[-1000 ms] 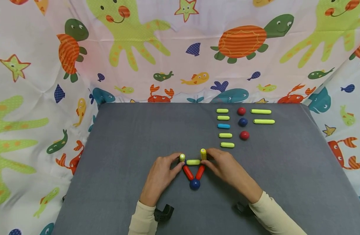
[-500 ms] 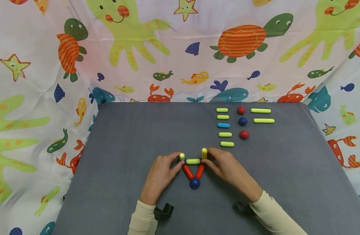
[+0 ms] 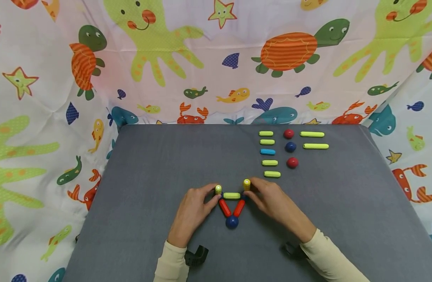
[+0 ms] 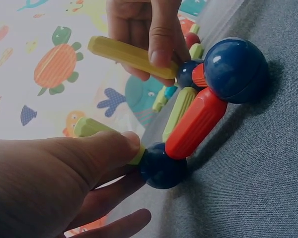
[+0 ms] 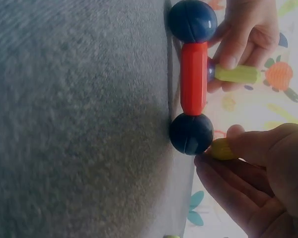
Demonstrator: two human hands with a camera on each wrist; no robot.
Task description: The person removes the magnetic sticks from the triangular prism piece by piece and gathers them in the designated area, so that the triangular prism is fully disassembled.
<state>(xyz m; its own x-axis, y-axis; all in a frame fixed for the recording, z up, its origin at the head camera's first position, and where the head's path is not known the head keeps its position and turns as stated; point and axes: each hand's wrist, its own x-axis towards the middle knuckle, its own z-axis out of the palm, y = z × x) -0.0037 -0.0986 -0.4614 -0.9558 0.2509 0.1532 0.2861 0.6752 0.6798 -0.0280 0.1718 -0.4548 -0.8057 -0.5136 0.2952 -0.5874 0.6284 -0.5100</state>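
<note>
A triangle of magnetic building pieces lies on the grey table: two red rods (image 3: 224,208) meet at a blue ball (image 3: 232,222) at the near corner, and a yellow-green rod (image 3: 231,196) forms the far side. My left hand (image 3: 189,215) pinches a short yellow-green rod (image 4: 97,130) that stands up from the left blue ball (image 4: 163,166). Between thumb and fingers, my right hand (image 3: 272,199) holds a yellow rod (image 4: 131,58), its lower end at the right blue ball (image 4: 187,74). In the head view, the hands partly hide both far balls.
Farther back on the right lies a column of short rods, several yellow-green and one blue (image 3: 267,152). Beside it are two red balls (image 3: 292,163), a blue ball (image 3: 291,147) and two longer yellow-green rods (image 3: 316,146). A sea-animal patterned cloth (image 3: 209,58) hangs behind the table.
The top of the yellow rod in my right hand has shifted slightly right and looks shorter from above. My left hand has stayed in place on its rod.
</note>
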